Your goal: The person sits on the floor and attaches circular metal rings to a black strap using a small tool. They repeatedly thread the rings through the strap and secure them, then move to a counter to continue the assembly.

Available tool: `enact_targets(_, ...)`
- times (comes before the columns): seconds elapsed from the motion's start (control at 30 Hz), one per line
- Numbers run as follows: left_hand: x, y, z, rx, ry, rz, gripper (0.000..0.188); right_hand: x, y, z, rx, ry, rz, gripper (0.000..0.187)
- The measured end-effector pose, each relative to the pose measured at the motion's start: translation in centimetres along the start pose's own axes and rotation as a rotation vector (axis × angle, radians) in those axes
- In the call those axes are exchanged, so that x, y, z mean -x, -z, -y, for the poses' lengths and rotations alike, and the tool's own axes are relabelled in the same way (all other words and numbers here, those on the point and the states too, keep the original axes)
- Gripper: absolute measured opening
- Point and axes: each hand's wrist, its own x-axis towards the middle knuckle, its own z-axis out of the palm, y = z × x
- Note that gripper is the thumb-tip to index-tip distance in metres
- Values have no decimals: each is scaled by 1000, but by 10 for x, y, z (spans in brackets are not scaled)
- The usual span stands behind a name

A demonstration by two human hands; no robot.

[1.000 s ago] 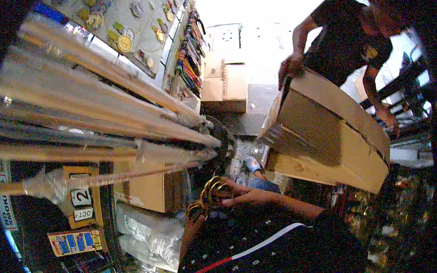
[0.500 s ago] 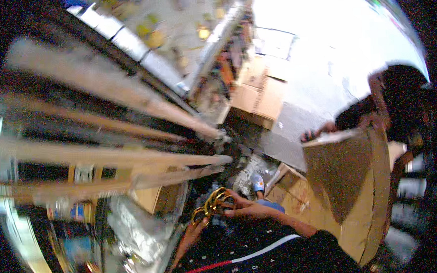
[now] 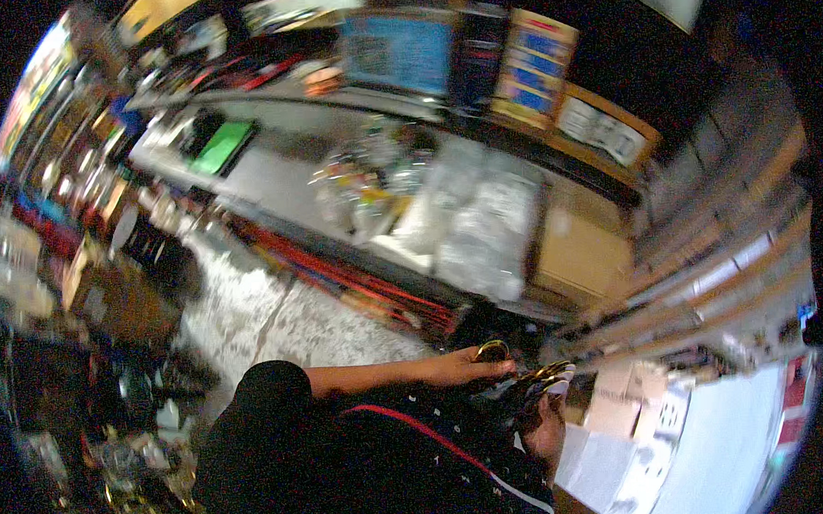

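Observation:
My left hand (image 3: 471,366) reaches across in front of my dark shirt. Its fingers pinch one shiny gold-coloured ring (image 3: 492,352), which stands up from the fingertips. Close beside it, at the right, my right hand (image 3: 546,427) is closed around several gold-coloured rings (image 3: 553,378) bunched together. Motion blur hides how many rings there are and exactly how the right fingers lie. The two hands are close together, and I cannot tell whether the rings touch.
Ahead runs a grey workbench (image 3: 283,161) with a green pad (image 3: 224,147), clear plastic bags (image 3: 483,222) and a cardboard box (image 3: 581,250). Long wooden boards (image 3: 717,211) stand at the right. Opened cartons (image 3: 624,399) lie beyond my right hand. Clutter fills the left side.
My view has swung toward the workbench, and the person with the large cardboard piece is out of sight. One ring now shows in my left hand, apart from the bunch in my right.

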Motion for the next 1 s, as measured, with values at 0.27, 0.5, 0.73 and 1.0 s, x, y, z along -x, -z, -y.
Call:
enact_targets(0.27,240,131,-8,240,-164,-726,23,-49,-221,-115,215,-285,269,42)
enact_targets(0.5,423,163,-7,487,-536,-1278,27,-154,-403,-261,-112,-836,796,31)
enact_targets(0.73,522,200,28,624,-768,-1651,45,-331,-592,-378,258,-284,514,35)
enact_targets(1.0,636,373,32,601,-699,-1909,35,-538,-571,-451,-241,-416,753,28)
